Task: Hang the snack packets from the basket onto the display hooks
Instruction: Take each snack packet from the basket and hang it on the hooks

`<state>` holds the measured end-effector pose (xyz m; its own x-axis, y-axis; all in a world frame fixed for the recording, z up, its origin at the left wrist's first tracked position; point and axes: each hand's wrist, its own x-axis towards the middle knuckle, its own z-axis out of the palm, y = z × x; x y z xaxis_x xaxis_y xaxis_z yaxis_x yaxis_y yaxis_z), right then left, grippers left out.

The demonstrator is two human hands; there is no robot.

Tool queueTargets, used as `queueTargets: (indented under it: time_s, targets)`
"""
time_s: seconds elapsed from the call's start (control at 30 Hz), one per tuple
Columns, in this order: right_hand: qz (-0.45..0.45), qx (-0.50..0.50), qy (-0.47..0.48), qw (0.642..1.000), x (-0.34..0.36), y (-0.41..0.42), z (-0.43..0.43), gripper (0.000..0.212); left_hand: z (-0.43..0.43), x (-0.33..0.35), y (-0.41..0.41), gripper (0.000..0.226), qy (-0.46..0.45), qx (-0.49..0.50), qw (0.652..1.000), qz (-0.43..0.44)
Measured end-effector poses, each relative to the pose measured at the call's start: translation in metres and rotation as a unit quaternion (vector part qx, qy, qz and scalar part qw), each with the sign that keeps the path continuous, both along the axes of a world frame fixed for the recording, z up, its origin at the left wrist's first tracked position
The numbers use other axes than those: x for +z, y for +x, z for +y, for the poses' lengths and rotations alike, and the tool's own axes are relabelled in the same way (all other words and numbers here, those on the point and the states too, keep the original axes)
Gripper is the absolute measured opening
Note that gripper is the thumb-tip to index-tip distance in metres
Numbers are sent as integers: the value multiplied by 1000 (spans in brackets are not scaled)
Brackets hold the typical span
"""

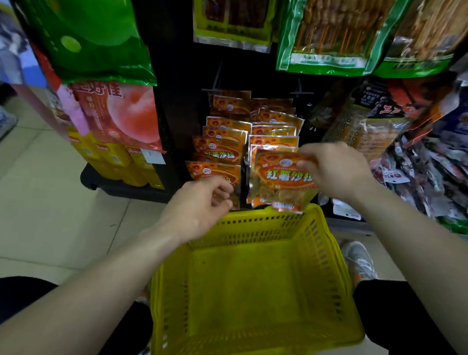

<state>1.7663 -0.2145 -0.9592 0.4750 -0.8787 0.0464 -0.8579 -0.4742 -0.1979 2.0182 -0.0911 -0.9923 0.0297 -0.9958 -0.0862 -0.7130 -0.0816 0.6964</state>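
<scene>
Yellow basket [249, 287] on the floor, slotted walls, nothing visible inside. Right hand [337, 171] pinches the top edge of an orange snack packet [281, 181]: green lettering, clear lower window showing pale pieces. Packet hangs upright, long axis vertical, face toward camera, above the basket's far rim, in front of two columns of like packets [247, 133] on the rack. Left hand [200, 205] loosely curled, holding nothing.
</scene>
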Motion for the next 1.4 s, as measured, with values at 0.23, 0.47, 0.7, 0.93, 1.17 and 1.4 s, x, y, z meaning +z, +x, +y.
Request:
queueTargets:
  time_s: [0.23,0.47,0.7,0.93,1.17,1.4]
  targets:
    - [50,-5,26,998,-35,21,-67,33,-21,-35,-35,28,85,-42,995,18]
    - [35,-21,81,996,-93,30,-101,33,-97,-113,-82,29,138,-6,989,47]
    - [7,11,54,998,-134,24,-112,25,-148,-176,-97,28,172,79,981,48]
    - [-43,-6,72,996,-152,28,-111,29,-152,-193,-91,29,141,82,986,32]
    - [-59,-35,91,994,-157,21,-107,29,-148,-195,-96,27,158,70,984,46]
    - [-67,-62,125,988,-154,8,-111,30,-147,-199,-100,27,157,45,987,-4]
